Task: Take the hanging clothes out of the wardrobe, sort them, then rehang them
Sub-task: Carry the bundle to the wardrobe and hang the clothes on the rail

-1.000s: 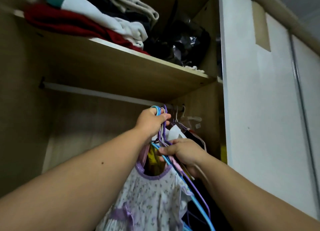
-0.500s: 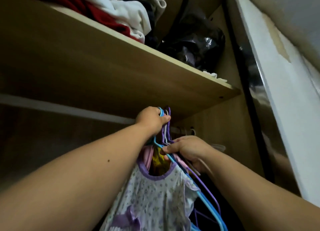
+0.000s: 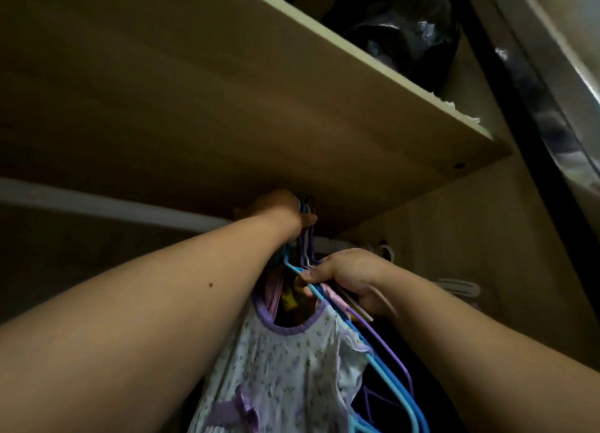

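Observation:
A bunch of blue and purple hangers (image 3: 383, 358) carries several garments, with a white floral dress (image 3: 285, 367) trimmed in purple at the front. My left hand (image 3: 279, 212) grips the hanger hooks up at the pale rail (image 3: 97, 205), right under the shelf. Lower and to the right, my right hand (image 3: 350, 276) grips the shoulders of the hangers, a blue one under my thumb. Pink and yellow clothes show inside the dress's neck. Darker clothes hang behind and are mostly hidden.
The wooden shelf (image 3: 227, 101) sits close above my left hand. A black plastic bag (image 3: 399, 23) lies on top of it. White hangers (image 3: 461, 286) stay on the rail at the right, next to the wardrobe's side wall (image 3: 487, 270).
My left hand has risen with the hooks, up to the rail under the shelf. The view has tilted upward and moved closer. My right hand keeps its hold.

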The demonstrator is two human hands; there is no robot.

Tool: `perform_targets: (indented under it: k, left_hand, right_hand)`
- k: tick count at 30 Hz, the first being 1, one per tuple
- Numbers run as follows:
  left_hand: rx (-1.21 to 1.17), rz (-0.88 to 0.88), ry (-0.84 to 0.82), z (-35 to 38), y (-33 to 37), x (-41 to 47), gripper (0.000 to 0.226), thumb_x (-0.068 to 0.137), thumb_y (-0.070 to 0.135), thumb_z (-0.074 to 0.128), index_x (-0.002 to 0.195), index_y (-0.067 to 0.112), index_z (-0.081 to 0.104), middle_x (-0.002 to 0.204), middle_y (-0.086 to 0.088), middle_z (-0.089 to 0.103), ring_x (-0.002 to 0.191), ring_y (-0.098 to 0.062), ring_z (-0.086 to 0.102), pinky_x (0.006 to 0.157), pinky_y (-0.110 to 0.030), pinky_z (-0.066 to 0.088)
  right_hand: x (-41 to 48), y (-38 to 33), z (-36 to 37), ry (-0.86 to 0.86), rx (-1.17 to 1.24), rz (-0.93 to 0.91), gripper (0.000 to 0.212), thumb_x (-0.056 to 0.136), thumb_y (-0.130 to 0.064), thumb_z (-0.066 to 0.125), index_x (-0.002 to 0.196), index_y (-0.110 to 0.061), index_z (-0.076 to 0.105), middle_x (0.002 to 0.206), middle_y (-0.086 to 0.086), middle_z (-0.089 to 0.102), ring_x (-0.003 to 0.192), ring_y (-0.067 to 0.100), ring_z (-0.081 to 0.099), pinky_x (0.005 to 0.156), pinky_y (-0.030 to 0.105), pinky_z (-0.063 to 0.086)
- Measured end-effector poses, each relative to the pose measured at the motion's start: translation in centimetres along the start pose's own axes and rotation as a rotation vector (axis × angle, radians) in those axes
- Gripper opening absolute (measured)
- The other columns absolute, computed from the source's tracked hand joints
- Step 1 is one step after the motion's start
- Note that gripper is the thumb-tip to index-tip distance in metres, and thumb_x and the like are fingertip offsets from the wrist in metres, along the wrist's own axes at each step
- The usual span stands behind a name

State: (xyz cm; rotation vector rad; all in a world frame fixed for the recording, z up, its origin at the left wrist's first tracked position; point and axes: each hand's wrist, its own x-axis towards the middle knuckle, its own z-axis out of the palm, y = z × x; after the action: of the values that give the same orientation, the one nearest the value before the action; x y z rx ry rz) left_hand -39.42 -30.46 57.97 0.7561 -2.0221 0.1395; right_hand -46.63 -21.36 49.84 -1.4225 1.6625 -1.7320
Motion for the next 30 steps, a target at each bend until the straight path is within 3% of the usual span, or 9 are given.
perform_targets:
  k: [3, 6, 10, 12, 15, 17, 24, 28, 30]
  left_hand:
    - [0.092, 0.012, -0.006, -0.5, -0.8, -0.8, 0.055, 0.076, 0.059, 0.066, 0.106, 0.013, 0.063, 0.103, -0.010, 0.059, 0.095, -0.029, 0.057, 0.075, -0.033, 0.045]
    - [0.128, -0.015, -0.031, -1.1, -1.9, -2.0, 0.055, 0.070, 0.057, 0.073, 0.105, 0.018, 0.059, 0.085, -0.003, 0.051, 0.080, -0.022, 0.053, 0.072, -0.032, 0.046]
    - [0.121, 0.260, -0.062, -1.3, -2.8, -3.0, 0.054, 0.083, 0.040, 0.067, 0.131, 0.021, 0.049, 0.126, -0.004, 0.055, 0.109, -0.023, 0.054, 0.089, -0.032, 0.044]
    - [0.154, 0.358, -0.089, -1.5, -3.1, -3.3, 0.052, 0.088, 0.035, 0.063, 0.135, 0.021, 0.049, 0.134, -0.003, 0.054, 0.117, -0.022, 0.052, 0.096, -0.030, 0.042]
    - [0.200, 0.365, -0.118, -1.8, -3.7, -3.0, 0.052, 0.086, 0.039, 0.065, 0.132, 0.018, 0.053, 0.131, -0.006, 0.056, 0.115, -0.023, 0.054, 0.095, -0.030, 0.042]
    - [0.251, 0.359, -0.125, -2.2, -4.2, -3.0, 0.051, 0.086, 0.043, 0.064, 0.129, 0.017, 0.055, 0.128, -0.007, 0.058, 0.112, -0.025, 0.055, 0.092, -0.030, 0.042]
    - [0.312, 0.388, -0.156, -3.1, -5.6, -4.1, 0.054, 0.089, 0.044, 0.057, 0.137, 0.021, 0.046, 0.139, -0.008, 0.049, 0.123, -0.026, 0.048, 0.102, -0.034, 0.039]
    - [0.353, 0.418, -0.116, -2.9, -5.8, -5.0, 0.057, 0.090, 0.045, 0.055, 0.142, 0.029, 0.037, 0.146, -0.005, 0.041, 0.130, -0.025, 0.042, 0.107, -0.036, 0.035]
    - [0.371, 0.408, -0.085, -2.5, -5.7, -5.6, 0.064, 0.091, 0.045, 0.054, 0.147, 0.035, 0.025, 0.155, 0.001, 0.025, 0.140, -0.023, 0.027, 0.114, -0.045, 0.024]
  right_hand:
    - [0.0, 1.2, 0.3, -0.016, -0.034, 0.023, 0.017, 0.085, 0.003, 0.059, 0.069, 0.006, 0.062, 0.054, 0.016, 0.061, 0.042, 0.019, 0.056, 0.047, 0.024, 0.052]
    - [-0.7, 2.5, 1.1, -0.055, -0.102, 0.033, 0.009, 0.079, 0.002, 0.065, 0.072, 0.007, 0.064, 0.066, 0.020, 0.061, 0.054, 0.025, 0.056, 0.070, 0.036, 0.054]
    - [-1.2, 2.8, 1.4, 0.038, -0.216, -0.005, 0.043, 0.081, -0.022, 0.071, 0.044, -0.006, 0.057, 0.043, 0.011, 0.051, 0.039, 0.019, 0.047, 0.063, 0.031, 0.046]
    - [-1.3, 2.4, 1.4, 0.109, -0.259, -0.004, 0.039, 0.086, -0.034, 0.066, 0.057, -0.007, 0.061, 0.052, 0.009, 0.058, 0.048, 0.018, 0.054, 0.065, 0.031, 0.044]
    - [-1.2, 1.8, 0.8, 0.229, -0.457, -0.053, 0.028, 0.090, -0.028, 0.062, 0.092, -0.001, 0.070, 0.093, 0.016, 0.070, 0.079, 0.023, 0.062, 0.076, 0.032, 0.049]
    - [-1.5, 1.2, 0.6, 0.239, -0.539, -0.071, 0.022, 0.090, -0.022, 0.061, 0.096, -0.004, 0.072, 0.103, 0.012, 0.070, 0.086, 0.020, 0.064, 0.082, 0.030, 0.052]
    - [-2.2, 0.2, 0.2, 0.250, -0.629, 0.087, 0.022, 0.093, -0.012, 0.056, 0.110, -0.004, 0.067, 0.086, 0.012, 0.064, 0.065, 0.021, 0.058, 0.071, 0.036, 0.054]
    - [-3.1, -0.5, -0.1, 0.199, -0.867, 0.059, 0.028, 0.096, -0.016, 0.051, 0.121, -0.007, 0.062, 0.113, 0.009, 0.065, 0.088, 0.018, 0.062, 0.083, 0.028, 0.050]
    - [-3.6, -0.9, -0.2, 0.219, -0.907, -0.021, 0.029, 0.093, -0.017, 0.056, 0.120, -0.009, 0.062, 0.110, 0.008, 0.065, 0.096, 0.021, 0.063, 0.082, 0.029, 0.049]
